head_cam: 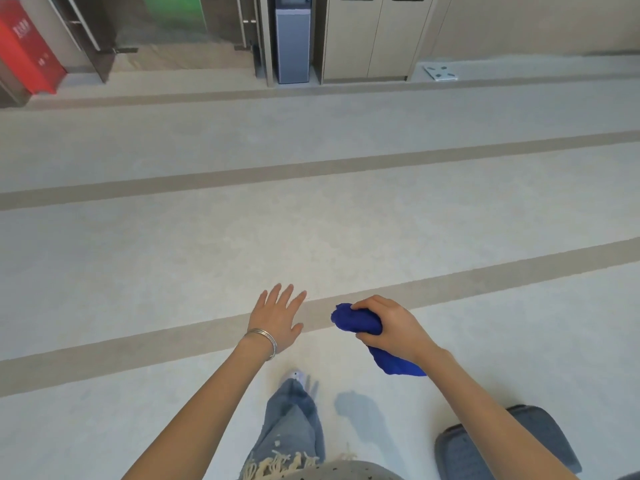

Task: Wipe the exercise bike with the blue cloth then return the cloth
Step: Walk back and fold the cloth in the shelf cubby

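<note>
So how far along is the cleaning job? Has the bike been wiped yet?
Can't tell about the wiping: no exercise bike is in view, only open floor and cabinets ahead. In hand: the blue cloth is bunched in the right hand, while the left hand is open and empty. The person seems to be walking. Left for certain: the cloth is not yet put back.
</note>
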`<state>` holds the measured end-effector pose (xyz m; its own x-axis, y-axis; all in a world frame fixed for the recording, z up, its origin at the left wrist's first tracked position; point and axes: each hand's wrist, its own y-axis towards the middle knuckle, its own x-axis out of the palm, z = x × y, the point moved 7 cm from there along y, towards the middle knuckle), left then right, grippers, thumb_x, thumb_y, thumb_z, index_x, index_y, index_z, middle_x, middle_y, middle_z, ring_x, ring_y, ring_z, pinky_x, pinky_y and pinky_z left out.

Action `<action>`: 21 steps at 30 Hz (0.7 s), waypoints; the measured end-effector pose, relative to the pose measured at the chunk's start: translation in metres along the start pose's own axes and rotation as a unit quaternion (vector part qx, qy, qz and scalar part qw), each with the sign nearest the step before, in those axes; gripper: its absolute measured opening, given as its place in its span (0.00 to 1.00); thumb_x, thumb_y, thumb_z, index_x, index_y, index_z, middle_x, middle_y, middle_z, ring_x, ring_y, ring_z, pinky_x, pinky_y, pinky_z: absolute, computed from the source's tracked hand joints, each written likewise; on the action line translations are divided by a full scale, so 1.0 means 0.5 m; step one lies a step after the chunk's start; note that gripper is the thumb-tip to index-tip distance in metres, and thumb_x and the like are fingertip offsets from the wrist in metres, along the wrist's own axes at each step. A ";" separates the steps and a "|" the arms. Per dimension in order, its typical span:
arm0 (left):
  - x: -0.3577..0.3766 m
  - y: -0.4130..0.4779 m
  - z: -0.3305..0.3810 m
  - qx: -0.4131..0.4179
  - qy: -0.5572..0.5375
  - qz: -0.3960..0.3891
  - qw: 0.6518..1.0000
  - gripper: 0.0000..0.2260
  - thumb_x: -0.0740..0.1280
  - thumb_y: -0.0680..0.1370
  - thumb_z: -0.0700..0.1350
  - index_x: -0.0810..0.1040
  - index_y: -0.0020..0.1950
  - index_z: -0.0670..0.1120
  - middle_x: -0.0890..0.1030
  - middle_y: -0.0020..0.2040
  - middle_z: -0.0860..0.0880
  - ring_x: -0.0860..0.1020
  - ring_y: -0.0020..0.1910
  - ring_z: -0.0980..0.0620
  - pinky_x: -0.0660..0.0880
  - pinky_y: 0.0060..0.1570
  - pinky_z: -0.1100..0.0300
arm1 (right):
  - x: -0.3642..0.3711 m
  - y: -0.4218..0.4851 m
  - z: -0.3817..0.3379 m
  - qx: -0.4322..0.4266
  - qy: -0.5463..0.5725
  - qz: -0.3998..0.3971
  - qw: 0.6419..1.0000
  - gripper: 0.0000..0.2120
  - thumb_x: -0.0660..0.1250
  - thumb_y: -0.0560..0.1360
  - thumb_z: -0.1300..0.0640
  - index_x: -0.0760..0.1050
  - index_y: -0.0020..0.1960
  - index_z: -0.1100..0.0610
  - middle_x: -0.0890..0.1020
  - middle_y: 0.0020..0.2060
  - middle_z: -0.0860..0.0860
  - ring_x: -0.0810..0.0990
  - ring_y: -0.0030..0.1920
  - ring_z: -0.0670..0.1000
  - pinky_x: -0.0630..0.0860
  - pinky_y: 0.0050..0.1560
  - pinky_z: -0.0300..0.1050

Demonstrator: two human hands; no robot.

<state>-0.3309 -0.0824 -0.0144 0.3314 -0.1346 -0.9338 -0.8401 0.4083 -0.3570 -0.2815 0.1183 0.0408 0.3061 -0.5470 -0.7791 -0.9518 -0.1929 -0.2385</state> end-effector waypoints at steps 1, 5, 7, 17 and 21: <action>-0.019 0.029 -0.018 0.004 0.003 0.000 1.000 0.29 0.52 0.81 0.56 0.44 0.78 0.53 0.47 0.79 0.49 0.47 0.77 0.45 0.47 0.75 0.49 | -0.014 0.032 -0.006 0.001 0.000 0.002 1.000 0.19 0.70 0.69 0.52 0.73 0.59 0.46 0.77 0.56 0.41 0.75 0.54 0.47 0.72 0.55 0.42; -0.100 0.144 -0.088 0.014 0.010 0.018 1.000 0.28 0.52 0.81 0.56 0.44 0.78 0.53 0.48 0.79 0.49 0.47 0.77 0.45 0.48 0.75 0.50 | -0.067 0.158 -0.029 0.001 -0.004 0.015 1.000 0.19 0.70 0.69 0.52 0.73 0.60 0.46 0.77 0.56 0.41 0.76 0.54 0.48 0.72 0.55 0.43; -0.134 0.191 -0.119 0.016 0.012 0.033 0.999 0.28 0.52 0.81 0.56 0.45 0.78 0.52 0.49 0.79 0.48 0.48 0.77 0.45 0.49 0.75 0.50 | -0.090 0.211 -0.035 0.005 -0.001 0.027 1.000 0.19 0.69 0.70 0.52 0.72 0.60 0.45 0.77 0.56 0.41 0.75 0.54 0.47 0.72 0.55 0.42; -0.155 0.363 -0.169 0.016 0.004 -0.006 1.000 0.27 0.51 0.81 0.56 0.45 0.78 0.52 0.49 0.79 0.48 0.47 0.77 0.45 0.49 0.75 0.50 | -0.142 0.402 0.014 0.011 0.007 0.012 1.000 0.20 0.71 0.69 0.52 0.72 0.60 0.46 0.77 0.56 0.41 0.75 0.54 0.46 0.72 0.56 0.43; -0.176 0.463 -0.155 0.020 0.007 -0.015 1.000 0.27 0.51 0.81 0.56 0.45 0.78 0.51 0.49 0.79 0.48 0.47 0.77 0.45 0.49 0.75 0.50 | -0.176 0.470 0.068 0.016 0.014 0.007 1.000 0.20 0.71 0.69 0.52 0.72 0.60 0.46 0.77 0.56 0.41 0.75 0.54 0.46 0.73 0.55 0.42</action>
<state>-0.5876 -0.0460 -0.0167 0.3502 -0.1594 -0.9230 -0.8120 0.4397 -0.3840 -0.5329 0.1487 0.0338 0.2931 -0.5725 -0.7657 -0.9559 -0.1587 -0.2472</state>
